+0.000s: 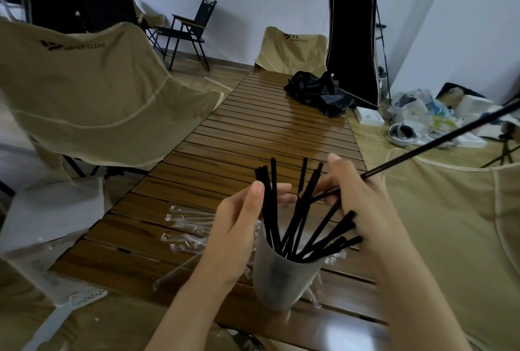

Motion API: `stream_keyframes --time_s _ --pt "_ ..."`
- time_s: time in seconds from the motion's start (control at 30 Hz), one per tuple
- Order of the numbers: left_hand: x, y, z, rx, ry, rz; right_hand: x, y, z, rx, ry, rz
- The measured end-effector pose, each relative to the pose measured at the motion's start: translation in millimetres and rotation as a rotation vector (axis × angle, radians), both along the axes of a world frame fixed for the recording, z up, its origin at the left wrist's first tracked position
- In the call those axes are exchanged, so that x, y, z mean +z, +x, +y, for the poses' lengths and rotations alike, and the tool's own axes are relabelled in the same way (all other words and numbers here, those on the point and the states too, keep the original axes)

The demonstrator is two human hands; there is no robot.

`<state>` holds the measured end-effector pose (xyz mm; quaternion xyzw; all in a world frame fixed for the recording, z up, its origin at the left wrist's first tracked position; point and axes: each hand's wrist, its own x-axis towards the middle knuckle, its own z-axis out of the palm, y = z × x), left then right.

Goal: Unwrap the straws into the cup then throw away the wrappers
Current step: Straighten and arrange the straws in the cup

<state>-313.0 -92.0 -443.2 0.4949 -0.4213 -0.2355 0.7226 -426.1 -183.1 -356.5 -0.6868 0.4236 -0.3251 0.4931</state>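
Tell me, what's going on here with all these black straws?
A person is unwrapping straws and standing them in a cup on a wooden table. The right hand holds one black straw, its far end pointing away to the right. The left hand touches the bunch of straws already in the cup. Clear empty wrappers lie on the table beside the cup, not yet thrown away.

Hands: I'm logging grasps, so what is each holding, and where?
The right hand pinches one black straw near its lower end. The left hand touches the straws in the cup; whether it grips them is unclear.
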Motion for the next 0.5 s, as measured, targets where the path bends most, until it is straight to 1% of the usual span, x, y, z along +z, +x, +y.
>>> stream_keyframes --time_s 0.1,0.27,0.43,0.5 --pt "0.1 2.6 -1.1 -0.001 -0.001 -0.016 -1.9 0.8 0.3 0.024 -0.040 -0.034" --pt "-1.9 6.4 -1.3 0.037 0.084 -0.088 -2.9 -1.8 -0.5 0.039 -0.147 -0.089" --pt "-3.8 7.4 -3.7 0.050 0.136 -0.112 1.0 -2.6 1.5 0.114 -0.340 -0.234" --pt "-4.7 8.2 -3.2 0.043 0.135 -0.106 2.5 -3.9 1.4 0.181 -0.401 -0.241"
